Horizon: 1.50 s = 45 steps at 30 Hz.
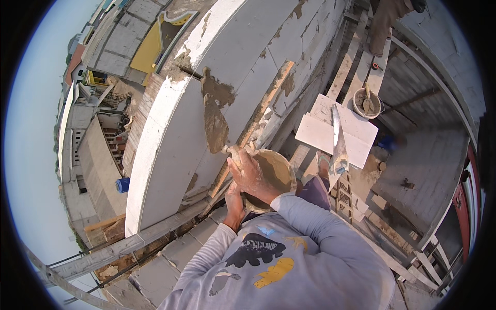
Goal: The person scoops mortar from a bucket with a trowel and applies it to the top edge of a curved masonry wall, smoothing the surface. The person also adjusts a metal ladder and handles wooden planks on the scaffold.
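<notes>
My right hand (253, 178) is closed around the handle of a mortar-coated trowel (215, 126). Its blade points up along the curved white block wall (165, 181), close to a smear of wet grey mortar (220, 92) at a joint. Right below that hand is a bucket (293, 174) with grey mortar inside. My left hand (235, 204) is curled against the bucket's near left side, holding it; part of its grip is hidden. A wooden batten (271, 95) runs along the wall beside the trowel.
On planks at right lie white slabs (359, 139) with a handsaw (338, 137) across them. Beyond stands a second mortar bucket (380, 109) holding a tool. Another person's leg (382, 26) shows at top right. Below the planks is a deep drop; rooftops lie beyond the wall.
</notes>
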Each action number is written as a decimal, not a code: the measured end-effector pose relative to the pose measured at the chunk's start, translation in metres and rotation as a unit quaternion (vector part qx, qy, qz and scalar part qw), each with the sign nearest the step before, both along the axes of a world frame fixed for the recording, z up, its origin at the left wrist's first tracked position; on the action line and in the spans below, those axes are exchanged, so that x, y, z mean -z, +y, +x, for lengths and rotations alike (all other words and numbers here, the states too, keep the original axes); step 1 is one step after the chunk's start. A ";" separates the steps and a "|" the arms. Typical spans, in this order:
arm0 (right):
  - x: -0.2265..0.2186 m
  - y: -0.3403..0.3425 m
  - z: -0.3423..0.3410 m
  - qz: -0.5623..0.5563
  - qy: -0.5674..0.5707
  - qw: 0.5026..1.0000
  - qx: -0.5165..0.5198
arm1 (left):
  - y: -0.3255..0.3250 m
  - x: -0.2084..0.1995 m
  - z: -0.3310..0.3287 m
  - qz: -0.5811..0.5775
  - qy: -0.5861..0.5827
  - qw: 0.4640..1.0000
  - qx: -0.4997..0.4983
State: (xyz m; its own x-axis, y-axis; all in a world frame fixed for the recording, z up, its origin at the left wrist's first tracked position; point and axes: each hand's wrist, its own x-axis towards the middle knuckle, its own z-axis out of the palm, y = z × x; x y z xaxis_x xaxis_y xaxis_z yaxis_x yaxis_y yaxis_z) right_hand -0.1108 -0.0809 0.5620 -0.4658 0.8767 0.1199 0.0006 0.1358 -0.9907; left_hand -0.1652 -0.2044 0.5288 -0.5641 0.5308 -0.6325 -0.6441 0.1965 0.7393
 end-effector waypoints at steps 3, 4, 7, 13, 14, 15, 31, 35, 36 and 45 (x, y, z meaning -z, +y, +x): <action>-0.009 0.044 -0.011 0.076 -0.045 0.994 0.059 | -0.009 0.008 -0.010 -0.100 0.005 0.992 0.080; -0.010 0.050 -0.013 0.093 -0.069 0.991 0.061 | -0.010 0.009 -0.009 -0.093 0.005 0.993 0.073; 0.040 0.032 -0.013 -0.016 -0.116 0.992 0.039 | -0.001 0.009 -0.005 -0.065 0.013 0.996 0.052; 0.048 -0.008 0.005 -0.149 -0.097 0.983 0.040 | -0.011 0.022 0.000 -0.057 0.005 0.998 0.023; 0.047 -0.009 -0.006 -0.138 -0.083 0.985 0.057 | -0.012 0.021 0.002 -0.073 0.007 0.997 0.021; 0.045 -0.009 -0.016 -0.128 -0.068 0.987 0.075 | -0.013 0.019 0.003 -0.089 0.009 0.996 0.020; -0.036 0.042 0.284 -0.056 -0.444 0.870 -0.205 | 0.038 0.018 0.032 -0.021 0.138 0.978 0.153; -0.054 0.065 0.303 0.075 -0.564 0.804 -0.173 | 0.082 -0.011 0.053 0.041 0.199 0.944 0.260; -0.039 0.072 0.303 0.179 -0.530 0.816 -0.145 | 0.091 -0.022 0.066 0.053 0.210 0.939 0.267; 0.047 0.033 0.269 0.338 -0.468 0.806 -0.130 | 0.141 -0.067 0.083 0.079 0.308 0.881 0.351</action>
